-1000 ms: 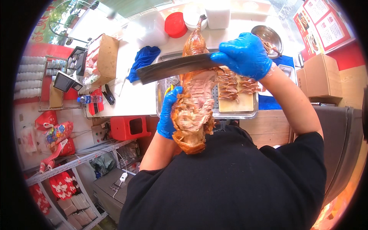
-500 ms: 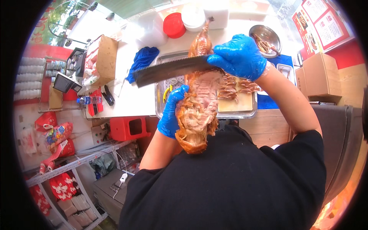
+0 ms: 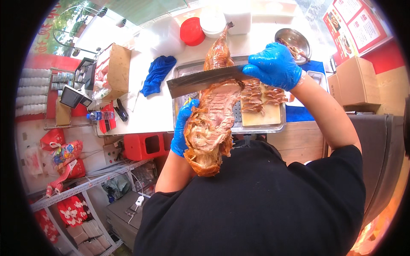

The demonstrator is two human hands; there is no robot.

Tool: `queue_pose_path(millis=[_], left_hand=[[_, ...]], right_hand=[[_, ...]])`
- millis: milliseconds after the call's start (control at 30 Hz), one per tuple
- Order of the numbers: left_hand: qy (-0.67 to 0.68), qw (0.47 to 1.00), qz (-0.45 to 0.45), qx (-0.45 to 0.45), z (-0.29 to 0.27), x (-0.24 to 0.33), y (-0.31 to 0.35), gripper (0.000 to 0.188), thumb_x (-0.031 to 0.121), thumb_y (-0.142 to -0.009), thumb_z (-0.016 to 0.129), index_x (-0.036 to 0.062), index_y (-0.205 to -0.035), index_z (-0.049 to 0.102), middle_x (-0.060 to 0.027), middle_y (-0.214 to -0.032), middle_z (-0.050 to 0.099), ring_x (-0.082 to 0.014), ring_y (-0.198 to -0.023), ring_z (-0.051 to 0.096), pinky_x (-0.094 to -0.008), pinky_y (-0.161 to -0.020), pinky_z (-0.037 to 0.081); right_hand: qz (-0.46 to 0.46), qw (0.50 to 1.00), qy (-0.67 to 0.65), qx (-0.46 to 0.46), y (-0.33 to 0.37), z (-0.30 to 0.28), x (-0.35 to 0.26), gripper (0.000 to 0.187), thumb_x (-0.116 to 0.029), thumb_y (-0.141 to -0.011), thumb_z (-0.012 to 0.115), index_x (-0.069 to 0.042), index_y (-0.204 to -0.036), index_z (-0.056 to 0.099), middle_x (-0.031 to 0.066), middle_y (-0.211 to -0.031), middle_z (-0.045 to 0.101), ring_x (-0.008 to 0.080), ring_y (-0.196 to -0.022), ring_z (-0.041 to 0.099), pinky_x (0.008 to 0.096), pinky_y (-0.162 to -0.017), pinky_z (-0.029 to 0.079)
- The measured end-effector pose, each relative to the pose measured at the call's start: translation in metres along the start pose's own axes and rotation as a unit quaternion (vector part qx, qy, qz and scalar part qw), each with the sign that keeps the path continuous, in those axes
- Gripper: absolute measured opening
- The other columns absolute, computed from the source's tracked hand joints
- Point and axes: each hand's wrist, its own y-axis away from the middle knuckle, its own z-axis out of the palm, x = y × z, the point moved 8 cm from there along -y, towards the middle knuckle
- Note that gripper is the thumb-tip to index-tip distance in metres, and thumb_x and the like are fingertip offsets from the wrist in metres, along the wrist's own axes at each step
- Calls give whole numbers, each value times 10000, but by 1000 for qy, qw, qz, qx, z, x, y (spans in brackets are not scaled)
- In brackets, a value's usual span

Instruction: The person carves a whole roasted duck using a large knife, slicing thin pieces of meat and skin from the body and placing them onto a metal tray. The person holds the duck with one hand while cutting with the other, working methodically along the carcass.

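A roast duck (image 3: 210,132) stands lengthwise in front of me, its breast carved down to pale meat and its brown skin left at both ends. My left hand (image 3: 183,128), in a blue glove, grips its left side. In my gloved right hand (image 3: 275,66) is a broad-bladed knife (image 3: 200,82), whose blade lies across the duck at the upper edge of the bared meat. Sliced duck pieces (image 3: 253,97) lie in rows on a pale cutting board (image 3: 261,119), set in a perforated metal tray (image 3: 269,129) beneath the duck.
Beyond the tray are a red lid (image 3: 192,31), a white tub (image 3: 212,21) and a metal bowl (image 3: 299,38) of scraps. A blue cloth (image 3: 158,74) lies to the left. Further left stand a cardboard box (image 3: 117,68) and a water bottle (image 3: 100,115). A red stool (image 3: 145,146) is below the counter.
The knife has shifted to the right across the duck, along with my right hand. My left hand and the duck have moved slightly left and toward me.
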Motion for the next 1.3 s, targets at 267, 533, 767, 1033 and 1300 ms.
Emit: queue_pose_path(millis=[267, 533, 767, 1033, 1300], left_hand=[[41, 998, -24, -34, 8, -5, -5, 607, 374, -880, 639, 22, -1346, 473, -186, -1253, 588, -312, -1095, 621, -452, -919, 552], [38, 996, -57, -60, 6, -17, -21, 576, 419, -905, 599, 59, -1340, 486, -165, -1241, 601, -290, -1095, 625, -450, -946, 531], [-38, 999, -11, -22, 18, -20, -31, 566, 439, -926, 576, 76, -1349, 478, -135, -1233, 608, -269, -1065, 634, -442, -928, 538], [-66, 995, -38, 63, 19, -37, -43, 583, 398, -890, 640, 70, -1340, 467, -134, -1218, 607, -279, -1085, 623, -435, -959, 518], [-130, 986, -12, 101, 11, -42, -56, 551, 350, -880, 675, 54, -1311, 504, -128, -1198, 636, -258, -1063, 644, -421, -935, 534]], right_hand=[[53, 995, -84, 7, 0, 15, -1, 286, -403, -919, 610, -181, -750, 674, 135, -600, 571, 349, -520, 573, 416, -494, 464], [79, 994, -73, -8, 2, 19, -2, 409, -550, -872, 603, -172, -731, 670, 113, -602, 597, 339, -548, 602, 403, -512, 477], [144, 987, -57, -28, 7, 24, -3, 507, -670, -775, 641, -168, -733, 690, 93, -601, 618, 312, -557, 627, 369, -525, 499], [321, 926, -150, -132, 53, 55, 17, 574, -728, -766, 599, -188, -873, 759, 119, -729, 680, 317, -689, 666, 379, -635, 527], [412, 857, -240, -197, 80, 72, 24, 677, -729, -790, 582, -76, -874, 737, 158, -688, 661, 274, -620, 668, 363, -609, 527]])
